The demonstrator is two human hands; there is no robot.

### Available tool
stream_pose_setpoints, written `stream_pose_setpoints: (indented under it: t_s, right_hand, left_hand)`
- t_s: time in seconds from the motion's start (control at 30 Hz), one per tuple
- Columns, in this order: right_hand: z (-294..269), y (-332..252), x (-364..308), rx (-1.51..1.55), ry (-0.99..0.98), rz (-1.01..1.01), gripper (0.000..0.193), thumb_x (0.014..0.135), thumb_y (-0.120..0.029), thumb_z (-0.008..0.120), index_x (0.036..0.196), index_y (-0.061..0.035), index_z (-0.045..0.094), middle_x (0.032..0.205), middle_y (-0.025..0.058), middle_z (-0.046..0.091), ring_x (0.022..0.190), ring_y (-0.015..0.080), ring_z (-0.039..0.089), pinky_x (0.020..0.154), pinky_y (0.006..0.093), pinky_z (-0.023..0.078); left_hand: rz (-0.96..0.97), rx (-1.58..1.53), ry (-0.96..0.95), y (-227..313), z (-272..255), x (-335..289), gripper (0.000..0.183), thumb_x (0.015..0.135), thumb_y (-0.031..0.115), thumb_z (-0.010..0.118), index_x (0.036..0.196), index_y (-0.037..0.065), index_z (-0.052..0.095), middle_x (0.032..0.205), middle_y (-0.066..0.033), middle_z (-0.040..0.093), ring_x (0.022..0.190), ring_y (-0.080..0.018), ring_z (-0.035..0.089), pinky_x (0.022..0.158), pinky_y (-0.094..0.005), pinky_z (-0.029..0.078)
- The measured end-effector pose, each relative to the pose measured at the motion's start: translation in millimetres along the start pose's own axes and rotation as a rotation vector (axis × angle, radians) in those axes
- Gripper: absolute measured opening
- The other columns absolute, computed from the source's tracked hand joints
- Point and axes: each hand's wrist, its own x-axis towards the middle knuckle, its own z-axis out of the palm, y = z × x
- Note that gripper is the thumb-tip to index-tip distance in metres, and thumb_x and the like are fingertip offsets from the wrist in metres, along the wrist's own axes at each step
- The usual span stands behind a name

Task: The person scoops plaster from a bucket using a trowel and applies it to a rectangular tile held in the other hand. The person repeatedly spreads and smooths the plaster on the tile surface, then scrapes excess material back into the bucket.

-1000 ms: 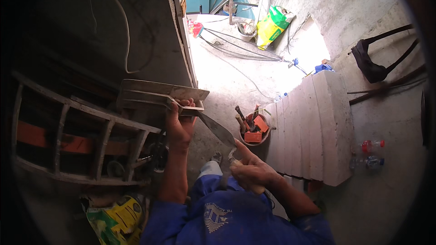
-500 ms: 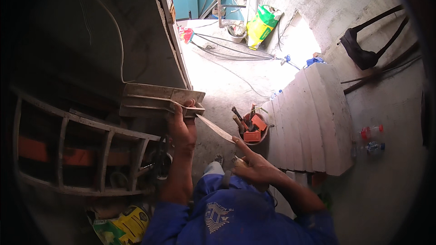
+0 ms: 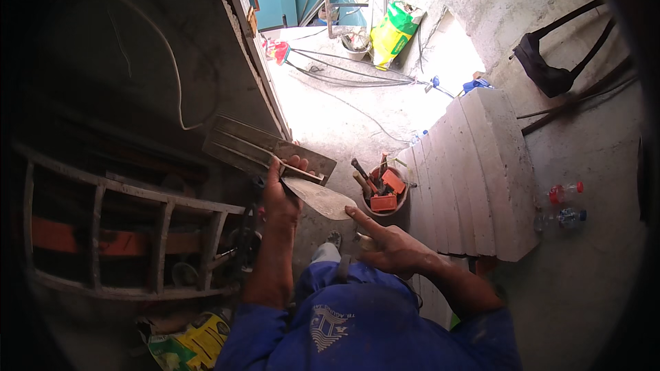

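My left hand (image 3: 282, 196) is wrapped round the grip of a rectangular metal plastering trowel (image 3: 237, 145), which is tilted with its long blade beyond my fingers. In my right hand (image 3: 399, 249) is a pointed bricklayer's trowel (image 3: 320, 199). My right index finger lies along the wide end of its pale, smeared blade, and the other fingers close round its mostly hidden handle. The blade's narrow end reaches to my left fingers, just below the plastering trowel; whether the two tools touch I cannot tell.
A bucket (image 3: 403, 200) with hammers and orange boxes stands ahead, beside stacked pale blocks (image 3: 467, 178). To my left lies a ladder (image 3: 163, 240). Cables (image 3: 344, 75) cross the bright floor near a green-yellow sack (image 3: 397, 34). Plastic bottles (image 3: 567, 216) lie at right.
The plastering trowel has tilted, its right end swinging down and toward me. The pointed trowel has turned, so its blade now shows broad instead of nearly edge-on. Both hands keep their hold.
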Motion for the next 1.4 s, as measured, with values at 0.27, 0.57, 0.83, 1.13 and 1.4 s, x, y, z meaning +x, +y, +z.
stream_pose_setpoints:
  t_s: [0.27, 0.57, 0.83, 1.13, 1.4]
  right_hand:
    - [29, -3, 8, 0.719, -0.025, 0.018, 0.099, 0.093, -0.012, 0.072, 0.168, -0.0174, 0.007, 0.088, 0.0063, 0.062, 0.072, 0.0099, 0.059, 0.064, 0.0293, 0.053]
    - [25, 0, -5, 0.473, 0.034, -0.027, 0.097, 0.094, -0.014, 0.07, 0.168, -0.0157, 0.008, 0.089, 0.0069, 0.062, 0.078, 0.0098, 0.058, 0.07, 0.0281, 0.051]
    - [7, 12, -11, 0.725, -0.074, -0.114, 0.095, 0.096, -0.012, 0.069, 0.168, -0.016, 0.007, 0.087, 0.0058, 0.061, 0.072, 0.0094, 0.056, 0.064, 0.028, 0.05]
    - [31, 26, 1, 0.697, 0.082, -0.22, 0.098, 0.098, -0.01, 0.066, 0.167, -0.018, -0.003, 0.085, 0.0039, 0.059, 0.069, 0.0089, 0.056, 0.062, 0.0286, 0.052]
    - [28, 25, -2, 0.75, -0.052, -0.026, 0.099, 0.096, -0.011, 0.07, 0.167, -0.014, 0.001, 0.09, 0.0075, 0.064, 0.072, 0.0108, 0.059, 0.063, 0.0275, 0.05]
  left_hand:
    - [0.096, -0.074, -0.142, 3, -18, 21, 0.038, 0.106, 0.042, 0.053, 0.118, 0.006, 0.06, 0.118, -0.0082, 0.069, 0.119, -0.0271, 0.063, 0.105, -0.0575, 0.048]
    - [0.208, -0.066, 0.038, 6, 6, 11, 0.044, 0.106, 0.041, 0.055, 0.131, 0.004, 0.056, 0.119, -0.009, 0.07, 0.119, -0.0273, 0.063, 0.106, -0.0532, 0.047]
    - [0.479, 0.227, -0.081, 19, -21, 24, 0.031, 0.108, 0.037, 0.054, 0.103, 0.007, 0.061, 0.088, -0.0054, 0.064, 0.081, -0.0178, 0.06, 0.085, -0.0392, 0.051]
    - [0.514, 0.525, -0.385, 35, -15, 10, 0.035, 0.106, 0.035, 0.054, 0.109, 0.002, 0.065, 0.08, -0.0053, 0.06, 0.07, -0.0153, 0.059, 0.069, -0.0333, 0.051]
    - [0.384, 0.909, -0.218, 25, -11, 9, 0.032, 0.104, 0.028, 0.057, 0.119, 0.001, 0.063, 0.092, -0.0067, 0.067, 0.079, -0.0142, 0.065, 0.07, -0.0319, 0.054]
